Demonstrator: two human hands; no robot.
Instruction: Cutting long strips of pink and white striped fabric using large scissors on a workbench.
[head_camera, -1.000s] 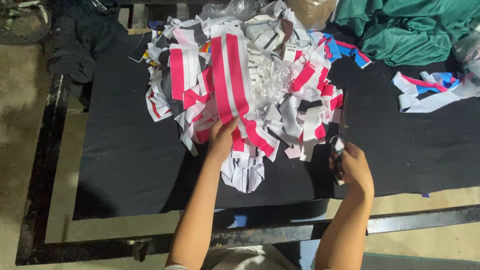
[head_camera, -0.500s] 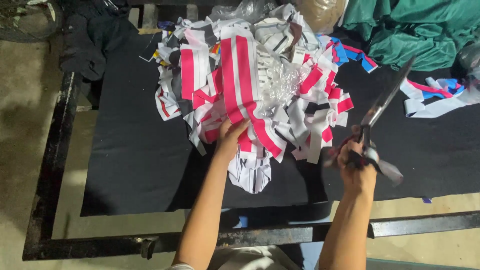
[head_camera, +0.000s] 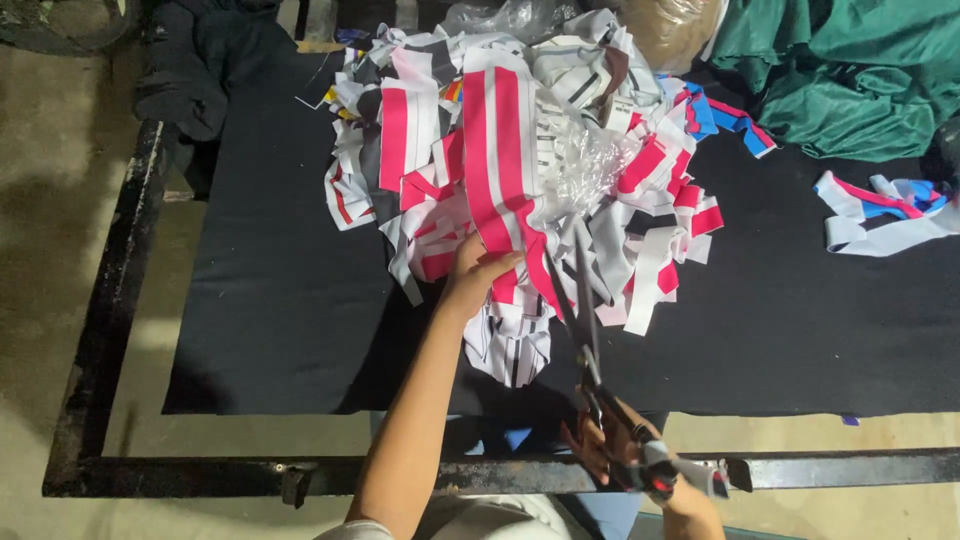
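While the left hand (head_camera: 470, 278) lies flat with fingers spread on the near edge of a heap of fabric strips (head_camera: 520, 160), pinning a long pink-and-white striped strip (head_camera: 495, 170), the right hand (head_camera: 615, 450) is closed around the handles of a pair of scissors (head_camera: 580, 320). Blades point away from the body, slightly parted, tips at the strip just right of the left hand. Whether they already bite cloth: cannot tell.

Progress, judged: the heap is mostly cut pieces, so much trimming looks done; the long striped strip under the left hand appears whole and is the piece in hand. A few loose strips (head_camera: 885, 210) lie well to the right of the right hand.

Surface: black cloth (head_camera: 280, 300) laid over a dark metal table frame (head_camera: 120, 300); frame rail runs just below the right hand. Beyond the heap, far right: green fabric (head_camera: 850, 70). Far left of the left hand: dark garment (head_camera: 200, 70), bare concrete floor (head_camera: 50, 250).
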